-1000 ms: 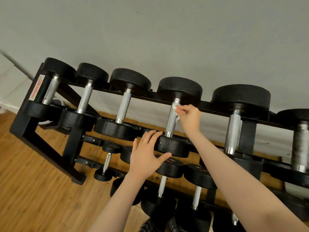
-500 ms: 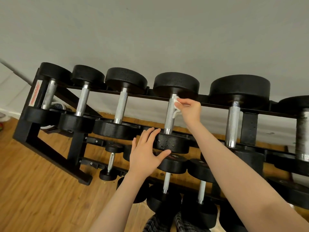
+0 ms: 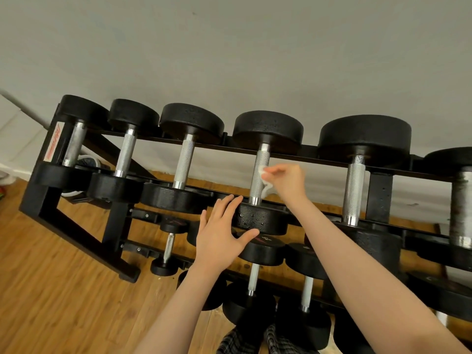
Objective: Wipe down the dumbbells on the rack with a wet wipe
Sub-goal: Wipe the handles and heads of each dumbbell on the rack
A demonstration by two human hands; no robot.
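Observation:
A black rack [image 3: 40, 200] holds several black dumbbells with knurled steel handles on its top rail. The middle dumbbell [image 3: 268, 129] has its handle [image 3: 258, 180] between my two hands. My right hand [image 3: 288, 181] pinches a crumpled white wet wipe [image 3: 264, 176] and presses it on the right side of that handle, about halfway down. My left hand [image 3: 221, 232] lies flat with straight fingers on the left side of the same dumbbell's near head [image 3: 263, 218].
Smaller dumbbells [image 3: 168, 241] sit on the lower rails of the rack. A grey wall rises right behind the rack. Wooden floor [image 3: 51, 290] spreads to the lower left. Bigger dumbbells [image 3: 362, 134] fill the top rail to the right.
My right hand has slid the wipe down the handle from just under the far head to about mid-handle. My left hand has stayed on the near head.

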